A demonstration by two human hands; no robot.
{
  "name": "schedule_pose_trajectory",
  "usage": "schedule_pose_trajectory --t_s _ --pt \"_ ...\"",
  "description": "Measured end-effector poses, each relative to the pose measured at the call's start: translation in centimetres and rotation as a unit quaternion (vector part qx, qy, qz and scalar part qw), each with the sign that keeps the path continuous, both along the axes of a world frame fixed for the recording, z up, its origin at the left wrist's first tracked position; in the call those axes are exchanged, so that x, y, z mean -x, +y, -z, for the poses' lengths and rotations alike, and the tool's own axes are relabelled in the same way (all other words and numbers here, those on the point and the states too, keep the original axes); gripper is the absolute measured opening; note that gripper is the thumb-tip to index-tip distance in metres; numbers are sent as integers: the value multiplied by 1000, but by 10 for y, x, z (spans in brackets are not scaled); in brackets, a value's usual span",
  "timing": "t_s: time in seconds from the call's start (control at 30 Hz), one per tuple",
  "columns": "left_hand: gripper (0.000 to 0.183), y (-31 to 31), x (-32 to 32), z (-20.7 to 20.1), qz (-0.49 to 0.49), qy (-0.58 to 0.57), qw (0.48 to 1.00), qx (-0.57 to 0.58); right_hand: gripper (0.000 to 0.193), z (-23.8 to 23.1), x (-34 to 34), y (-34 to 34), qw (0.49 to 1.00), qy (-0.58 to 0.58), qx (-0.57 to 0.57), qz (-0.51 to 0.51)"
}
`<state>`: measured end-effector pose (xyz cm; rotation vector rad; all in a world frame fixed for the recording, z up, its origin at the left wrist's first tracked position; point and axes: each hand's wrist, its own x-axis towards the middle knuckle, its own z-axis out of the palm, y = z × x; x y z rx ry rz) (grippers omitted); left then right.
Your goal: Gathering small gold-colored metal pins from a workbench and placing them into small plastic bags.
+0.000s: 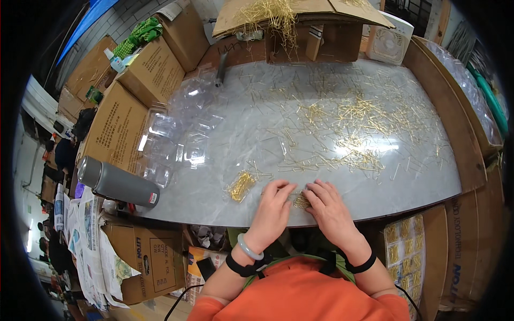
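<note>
A small bunch of thin gold wire hooks point(301, 201) lies between my hands near the table's front edge. My right hand point(329, 207) bends its fingers over the right side of the bunch and grips it. My left hand point(274, 207) is closed, fingers curled and pressed together just left of the bunch; whatever is between its fingertips is hidden. To the left of that hand lies a thicker pile of gold hooks point(241, 186), with a few loose ones beside it. Many more gold hooks point(360, 113) are scattered across the grey tabletop point(235, 128).
Clear plastic boxes point(184, 131) cover the table's left side, near a grey bottle point(119, 182) and cardboard boxes point(115, 125). At the back stand a cardboard shelf point(337, 43) topped with hooks and a white fan point(389, 45). A cardboard wall point(450, 115) bounds the right.
</note>
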<state>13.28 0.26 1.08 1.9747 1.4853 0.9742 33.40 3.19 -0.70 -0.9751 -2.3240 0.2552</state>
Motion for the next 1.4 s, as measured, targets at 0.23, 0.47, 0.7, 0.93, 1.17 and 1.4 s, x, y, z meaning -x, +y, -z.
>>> schedule_pose_trajectory --t_s 0.23,0.47,0.7,0.93,1.17,1.4 --pt "71 -26 -28 23 -20 119 993 -14 43 4 0 -3 999 8 31 -7" --pt "80 -16 -62 33 32 6 998 -53 39 8 -3 -3 997 42 66 -22" --pt "92 -5 -25 17 74 53 996 -2 39 0 -20 4 978 132 161 -29" --pt "71 15 -21 16 150 128 980 -27 48 -14 -45 -15 993 61 95 39" --pt "49 -2 -45 32 81 96 990 -61 50 12 -29 -31 981 130 82 115" --pt "52 -6 -47 34 61 104 990 -74 58 5 1 -33 964 219 140 51"
